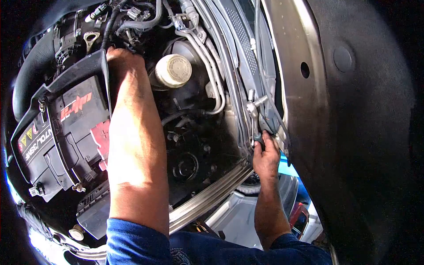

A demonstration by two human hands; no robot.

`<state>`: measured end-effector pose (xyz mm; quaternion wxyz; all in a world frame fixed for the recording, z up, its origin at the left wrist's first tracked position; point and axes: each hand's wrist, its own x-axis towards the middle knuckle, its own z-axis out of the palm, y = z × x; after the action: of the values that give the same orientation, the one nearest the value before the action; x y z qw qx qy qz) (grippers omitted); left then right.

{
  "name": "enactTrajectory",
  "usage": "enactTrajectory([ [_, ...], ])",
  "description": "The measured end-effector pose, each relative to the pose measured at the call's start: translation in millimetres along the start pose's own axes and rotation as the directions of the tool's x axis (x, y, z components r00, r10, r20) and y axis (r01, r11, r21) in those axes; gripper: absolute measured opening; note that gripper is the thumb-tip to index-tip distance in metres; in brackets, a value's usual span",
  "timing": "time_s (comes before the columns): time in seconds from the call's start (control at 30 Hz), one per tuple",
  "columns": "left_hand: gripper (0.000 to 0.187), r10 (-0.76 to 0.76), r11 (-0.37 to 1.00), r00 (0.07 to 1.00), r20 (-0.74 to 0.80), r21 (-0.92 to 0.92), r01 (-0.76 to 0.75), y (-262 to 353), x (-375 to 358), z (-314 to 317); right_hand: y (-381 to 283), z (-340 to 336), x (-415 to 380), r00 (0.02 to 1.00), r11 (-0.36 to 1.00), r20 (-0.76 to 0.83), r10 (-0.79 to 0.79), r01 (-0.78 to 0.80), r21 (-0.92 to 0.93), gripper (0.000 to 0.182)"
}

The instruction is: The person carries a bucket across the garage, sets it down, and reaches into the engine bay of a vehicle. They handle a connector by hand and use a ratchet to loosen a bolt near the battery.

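My left hand (126,61) reaches deep into the engine bay, behind the battery (66,128). Its fingers are hidden among dark hoses and parts, so what they touch cannot be seen. Beside it stands a round, cream-coloured reservoir cap (173,70). Over at the cowl edge, my right hand (267,160) is closed, thumb and fingers around the dark teal handle of a screwdriver (258,138). Just above that hand, a chrome socket wrench (252,109) rests on the cowl panel (242,42) beside the windscreen.
The raised bonnet (353,132) fills the right side. Metal pipes (203,53) run along the bay wall, and a corrugated hose (108,26) passes just above my left hand. A fender edge (207,194) lies between my arms. Another vehicle part (236,216) shows below.
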<state>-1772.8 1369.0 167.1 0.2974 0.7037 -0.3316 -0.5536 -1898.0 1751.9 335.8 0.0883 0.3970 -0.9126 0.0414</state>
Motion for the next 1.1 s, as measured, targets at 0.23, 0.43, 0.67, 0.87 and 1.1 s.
enactTrajectory([
  [0.23,0.04,0.007,0.999,1.0,-0.005,-0.031,-0.007,-2,0,2,-14,-9,6,0.977,0.981,0.131,0.169,-0.154,-0.117,0.035],
  [0.43,0.041,0.008,0.998,1.0,-0.004,-0.056,-0.008,-2,0,0,6,-1,-2,0.996,1.0,0.083,-0.026,0.025,0.015,0.037],
  [0.67,0.041,0.013,0.996,1.0,-0.007,-0.084,-0.014,0,-2,-1,-20,-18,1,0.95,0.934,0.01,-0.313,0.306,0.186,0.032],
  [0.87,0.042,0.019,0.995,1.0,-0.01,-0.098,-0.02,0,-3,-1,-70,-19,33,0.865,0.844,0.101,-0.491,0.444,0.301,0.03],
  [1.1,0.043,0.017,0.993,1.0,0.003,-0.12,-0.016,4,-6,0,-64,0,45,0.906,0.853,0.214,-0.365,0.234,0.467,0.023],
])
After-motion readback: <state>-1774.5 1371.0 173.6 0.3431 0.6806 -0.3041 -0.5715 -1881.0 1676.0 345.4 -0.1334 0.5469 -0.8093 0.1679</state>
